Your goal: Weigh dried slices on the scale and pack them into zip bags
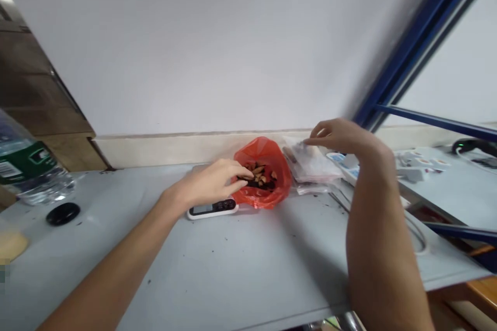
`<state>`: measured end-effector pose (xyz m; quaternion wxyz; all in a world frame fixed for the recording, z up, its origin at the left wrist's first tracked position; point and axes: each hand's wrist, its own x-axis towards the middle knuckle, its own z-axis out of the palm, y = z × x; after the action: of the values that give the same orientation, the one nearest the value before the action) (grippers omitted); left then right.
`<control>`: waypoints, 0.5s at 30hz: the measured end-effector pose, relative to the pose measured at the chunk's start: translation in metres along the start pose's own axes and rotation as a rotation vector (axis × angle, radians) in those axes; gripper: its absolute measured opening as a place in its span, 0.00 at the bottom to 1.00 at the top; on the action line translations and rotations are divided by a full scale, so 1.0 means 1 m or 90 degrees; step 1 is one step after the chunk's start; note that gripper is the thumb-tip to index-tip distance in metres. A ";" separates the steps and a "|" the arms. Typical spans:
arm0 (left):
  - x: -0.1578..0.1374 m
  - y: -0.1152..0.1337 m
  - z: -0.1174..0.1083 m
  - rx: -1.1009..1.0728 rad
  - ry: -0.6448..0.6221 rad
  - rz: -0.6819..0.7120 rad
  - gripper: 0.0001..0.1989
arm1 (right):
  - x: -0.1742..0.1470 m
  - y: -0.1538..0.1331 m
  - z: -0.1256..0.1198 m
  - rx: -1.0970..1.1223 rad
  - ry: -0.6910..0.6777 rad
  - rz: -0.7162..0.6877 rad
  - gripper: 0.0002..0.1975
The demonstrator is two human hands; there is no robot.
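Note:
My left hand [217, 181] reaches over a small digital scale [213, 209] to the rim of a red plastic bag [281, 165]. Its thumb and fingers are apart, with the tips just above brown and dark dried pieces [261, 176] inside the bag. The bag stands with its mouth wide open, and my hand hides most of the scale. To the right, my right hand [330, 135] pinches the top of a clear plastic bag [316, 163] lying on a small stack of similar packets.
At the left stand a water bottle [29, 165] with a green label and a round black object [62, 214]. Blue metal framing [411, 46] rises on the right. White cables [421, 238] and small packs [345, 165] lie beside it. A wall closes off the back.

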<state>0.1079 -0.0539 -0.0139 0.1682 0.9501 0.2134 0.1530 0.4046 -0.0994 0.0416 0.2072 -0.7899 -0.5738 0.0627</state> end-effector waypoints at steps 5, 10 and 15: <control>0.025 0.013 0.021 0.002 -0.043 0.039 0.16 | 0.016 0.025 0.016 0.025 -0.061 0.081 0.10; 0.032 0.019 0.033 -0.005 -0.036 0.033 0.17 | 0.018 0.035 0.017 0.058 0.025 0.105 0.09; 0.028 0.016 0.034 -0.043 0.073 0.016 0.15 | 0.006 0.025 0.000 0.185 0.076 -0.004 0.07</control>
<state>0.1497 -0.0633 -0.0321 0.1860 0.9361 0.2054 0.2167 0.4285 -0.1003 0.0329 0.3530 -0.7521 -0.5480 0.0975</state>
